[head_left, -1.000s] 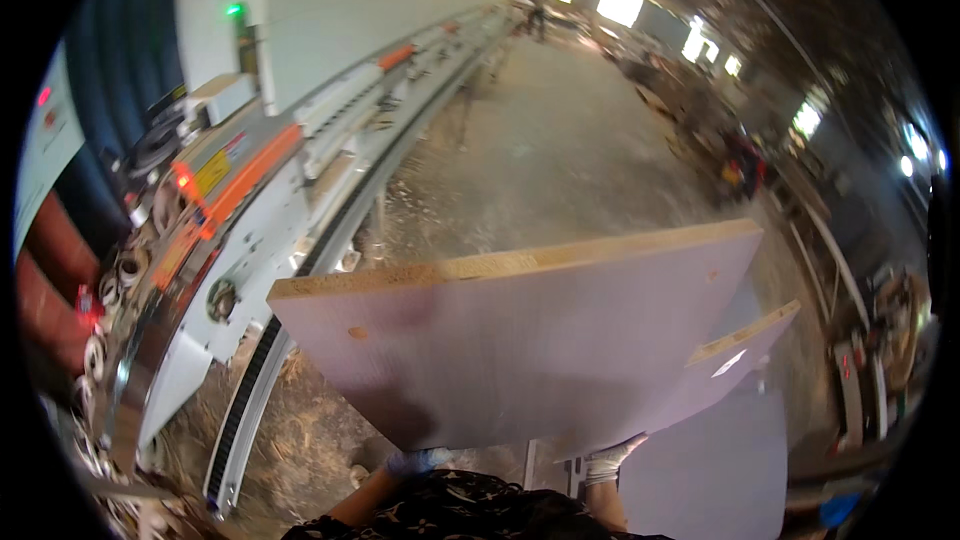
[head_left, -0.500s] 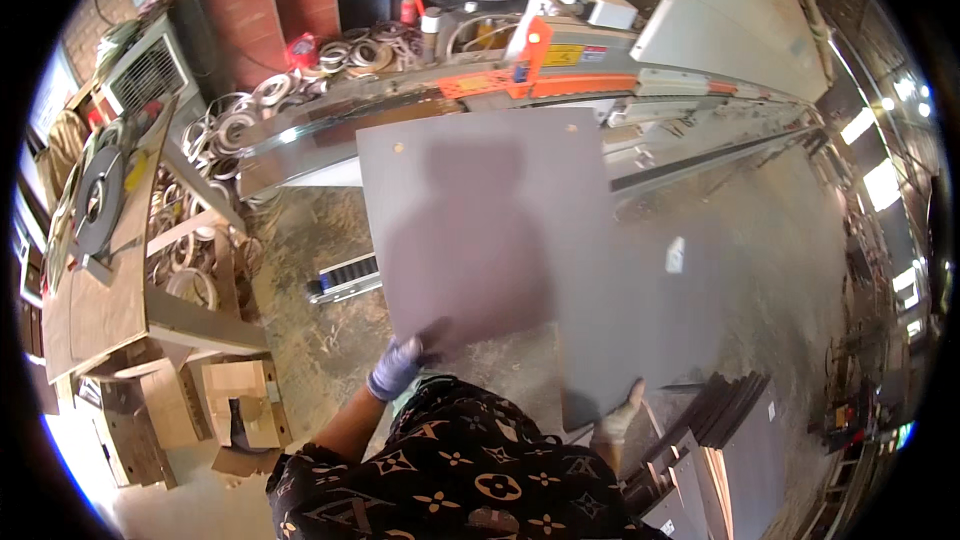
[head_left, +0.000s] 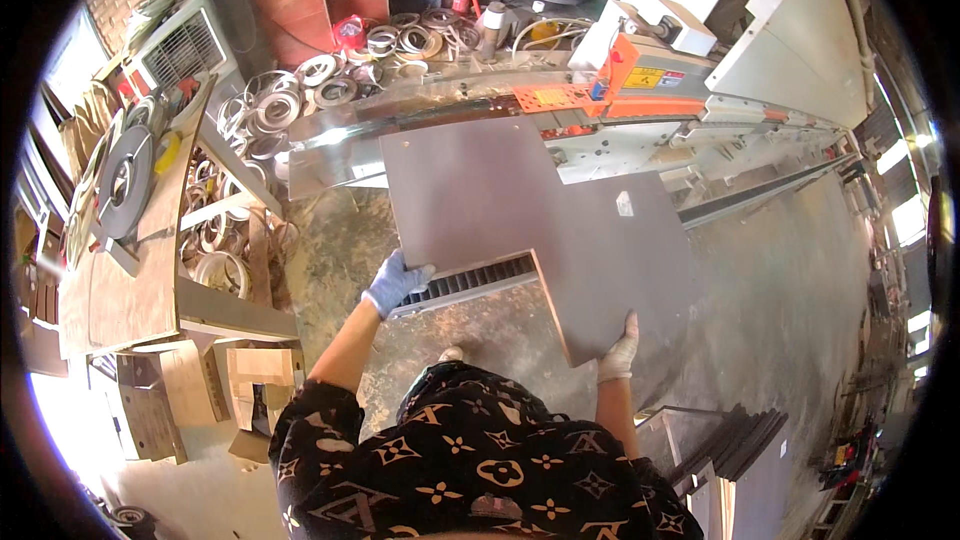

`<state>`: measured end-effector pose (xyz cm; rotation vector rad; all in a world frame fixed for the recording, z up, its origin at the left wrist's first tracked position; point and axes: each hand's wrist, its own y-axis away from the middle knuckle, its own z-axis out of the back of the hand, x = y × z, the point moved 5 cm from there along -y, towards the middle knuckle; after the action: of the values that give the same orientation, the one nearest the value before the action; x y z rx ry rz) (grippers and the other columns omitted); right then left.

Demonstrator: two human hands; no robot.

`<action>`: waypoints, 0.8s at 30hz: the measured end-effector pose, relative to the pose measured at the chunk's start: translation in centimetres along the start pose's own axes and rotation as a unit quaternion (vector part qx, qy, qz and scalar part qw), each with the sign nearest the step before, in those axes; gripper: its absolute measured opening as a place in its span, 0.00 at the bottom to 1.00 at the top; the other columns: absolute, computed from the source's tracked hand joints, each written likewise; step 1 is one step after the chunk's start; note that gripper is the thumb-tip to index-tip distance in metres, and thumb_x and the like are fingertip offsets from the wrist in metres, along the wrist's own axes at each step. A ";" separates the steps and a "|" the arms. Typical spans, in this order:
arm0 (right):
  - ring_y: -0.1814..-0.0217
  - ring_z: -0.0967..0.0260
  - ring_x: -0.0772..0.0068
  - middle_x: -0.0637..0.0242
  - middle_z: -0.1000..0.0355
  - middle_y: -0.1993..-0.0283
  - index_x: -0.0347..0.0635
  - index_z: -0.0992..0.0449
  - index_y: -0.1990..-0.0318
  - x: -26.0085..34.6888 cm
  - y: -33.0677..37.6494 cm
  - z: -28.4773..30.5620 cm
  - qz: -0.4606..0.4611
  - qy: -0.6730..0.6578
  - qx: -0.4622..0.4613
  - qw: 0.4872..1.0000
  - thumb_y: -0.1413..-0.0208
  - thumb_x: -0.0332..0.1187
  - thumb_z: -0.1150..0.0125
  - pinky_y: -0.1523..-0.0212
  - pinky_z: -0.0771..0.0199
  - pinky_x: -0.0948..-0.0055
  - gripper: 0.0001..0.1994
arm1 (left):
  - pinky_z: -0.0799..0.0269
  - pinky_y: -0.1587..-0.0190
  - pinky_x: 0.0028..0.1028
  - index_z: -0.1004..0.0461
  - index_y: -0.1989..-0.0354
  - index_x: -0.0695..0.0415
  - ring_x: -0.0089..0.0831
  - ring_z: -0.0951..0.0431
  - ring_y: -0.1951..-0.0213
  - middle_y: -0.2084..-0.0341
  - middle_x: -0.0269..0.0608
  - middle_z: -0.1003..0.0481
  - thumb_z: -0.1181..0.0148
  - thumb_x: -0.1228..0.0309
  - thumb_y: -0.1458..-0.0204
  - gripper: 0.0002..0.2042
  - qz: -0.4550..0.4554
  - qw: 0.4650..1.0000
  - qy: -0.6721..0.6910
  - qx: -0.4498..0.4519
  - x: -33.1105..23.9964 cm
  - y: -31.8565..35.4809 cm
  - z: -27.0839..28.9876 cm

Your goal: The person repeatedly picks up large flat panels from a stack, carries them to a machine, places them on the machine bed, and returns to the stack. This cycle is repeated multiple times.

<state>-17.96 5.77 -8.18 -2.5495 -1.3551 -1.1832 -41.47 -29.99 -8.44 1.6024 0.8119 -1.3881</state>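
An L-shaped grey board (head_left: 500,190) is held out in front of me, its notch toward my body. My left hand (head_left: 395,283), in a pale bluish glove, is closed on the near edge of its left part. At the near right corner, my right hand (head_left: 620,348), in a whitish glove, grips the edge with the thumb on top. A small white label (head_left: 625,203) sits on the right part. The board's far edge lies over or against the metal front of a long machine with orange guards (head_left: 640,90); whether it touches is unclear.
A roller support (head_left: 480,278) shows through the notch. Stacked dark boards (head_left: 740,450) stand at lower right. On the left are a plywood table (head_left: 130,285) and open cardboard boxes (head_left: 262,370). Coils of edging strip (head_left: 280,110) lie heaped at far left.
Both hands have moved the board farther from my body, and more of the roller support shows through the notch. My view has shifted, so the surroundings sit farther right.
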 end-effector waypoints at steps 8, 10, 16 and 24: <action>0.43 0.41 0.61 0.63 0.38 0.44 0.38 0.37 0.45 -0.2 -6.2 -3.1 -0.016 0.063 -0.002 0.998 0.48 0.46 0.45 0.41 0.42 0.63 0.27 | 0.25 0.63 0.32 0.34 0.50 0.49 0.33 0.26 0.57 0.55 0.34 0.29 0.43 0.61 0.50 0.18 0.204 0.943 0.248 -0.084 1.7 -8.5 -1.6; 0.43 0.42 0.61 0.62 0.38 0.44 0.39 0.37 0.45 0.1 -7.9 -3.7 -0.013 0.075 -0.018 0.997 0.49 0.45 0.44 0.41 0.43 0.62 0.27 | 0.24 0.65 0.34 0.33 0.51 0.48 0.32 0.26 0.57 0.55 0.34 0.29 0.43 0.60 0.50 0.18 0.194 0.923 0.310 -0.117 1.9 -10.6 -2.6; 0.43 0.42 0.59 0.63 0.37 0.45 0.39 0.36 0.45 0.3 -11.7 -0.1 -0.014 0.067 -0.100 0.993 0.50 0.43 0.42 0.40 0.45 0.60 0.27 | 0.29 0.63 0.42 0.32 0.53 0.46 0.33 0.26 0.60 0.60 0.32 0.27 0.45 0.57 0.49 0.17 0.209 0.907 0.323 -0.173 1.8 -12.1 -4.0; 0.42 0.42 0.63 0.64 0.37 0.45 0.40 0.36 0.46 0.9 -13.5 1.1 -0.040 0.011 -0.097 0.994 0.51 0.42 0.41 0.39 0.46 0.61 0.26 | 0.28 0.68 0.39 0.32 0.56 0.46 0.32 0.26 0.65 0.64 0.32 0.26 0.43 0.55 0.50 0.16 0.242 0.894 0.292 -0.238 1.0 -12.6 -5.5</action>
<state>-26.66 15.19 -12.59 -2.6214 -1.4168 -1.4175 -49.99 -19.67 -11.54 1.6728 0.9156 -0.3038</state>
